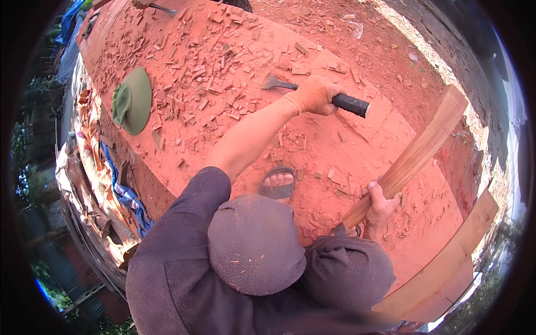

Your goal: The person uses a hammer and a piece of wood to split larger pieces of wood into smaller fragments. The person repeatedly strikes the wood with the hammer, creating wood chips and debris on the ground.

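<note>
My left hand (318, 95) is closed around a chisel (350, 104) and stretched forward over a broad reddish wood slab (251, 42). The chisel's black handle sticks out to the right, and its flared metal blade points left, near the chips. Low on the right, my right hand (382, 204) grips a wooden club (421, 148), thumb on top. The club tilts up to the right, thicker at its far end, clear of the chisel. Its near end is partly hidden by my right knee.
Loose wood chips (198, 84) cover much of the slab. A green brimmed hat (134, 100) lies on its left part. My sandalled foot (277, 180) rests between the arms. Planks (441, 279) lie at the lower right, crumpled cloth and tarp (125, 192) at the left. Another bladed tool (163, 9) shows at the top.
</note>
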A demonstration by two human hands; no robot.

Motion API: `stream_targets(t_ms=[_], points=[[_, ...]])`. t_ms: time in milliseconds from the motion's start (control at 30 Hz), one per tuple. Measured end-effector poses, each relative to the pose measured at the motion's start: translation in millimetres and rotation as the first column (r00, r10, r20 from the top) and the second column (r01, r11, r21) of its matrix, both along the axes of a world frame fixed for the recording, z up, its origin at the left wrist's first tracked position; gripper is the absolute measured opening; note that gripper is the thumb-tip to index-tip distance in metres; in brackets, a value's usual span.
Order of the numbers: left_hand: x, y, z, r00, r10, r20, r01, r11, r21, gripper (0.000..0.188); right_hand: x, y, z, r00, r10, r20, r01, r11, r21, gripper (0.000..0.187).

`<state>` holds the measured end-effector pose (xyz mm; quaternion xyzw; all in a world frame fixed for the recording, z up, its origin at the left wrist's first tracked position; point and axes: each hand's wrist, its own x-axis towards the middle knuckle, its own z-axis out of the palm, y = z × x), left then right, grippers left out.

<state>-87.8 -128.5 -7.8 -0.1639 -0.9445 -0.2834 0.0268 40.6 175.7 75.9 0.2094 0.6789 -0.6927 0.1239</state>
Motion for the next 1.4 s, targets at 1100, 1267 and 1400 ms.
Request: stream_targets(t_ms=[1100, 1267, 1400], points=[[63.7, 64.1, 24.4, 0.991, 0.094, -0.096, -0.071, 0.973, 0.22, 0.022, 33.2, 112.5, 57.7, 0.963, -0.238, -0.126, 0.232, 0.971, -0.062, 0.03], [63.1, 64.1, 21.9, 0.991, 0.076, -0.114, -0.052, 0.977, 0.205, 0.022, 14.0, 54.6, 47.8, 0.928, -0.205, -0.31, 0.123, 0.957, -0.263, 0.031], [60.5, 62.1, 17.4, 0.996, 0.079, -0.03, -0.073, 0.985, 0.159, 0.022, 28.6, 16.0, 0.3, 0.934, 0.357, -0.005, -0.327, 0.86, 0.391, 0.024]])
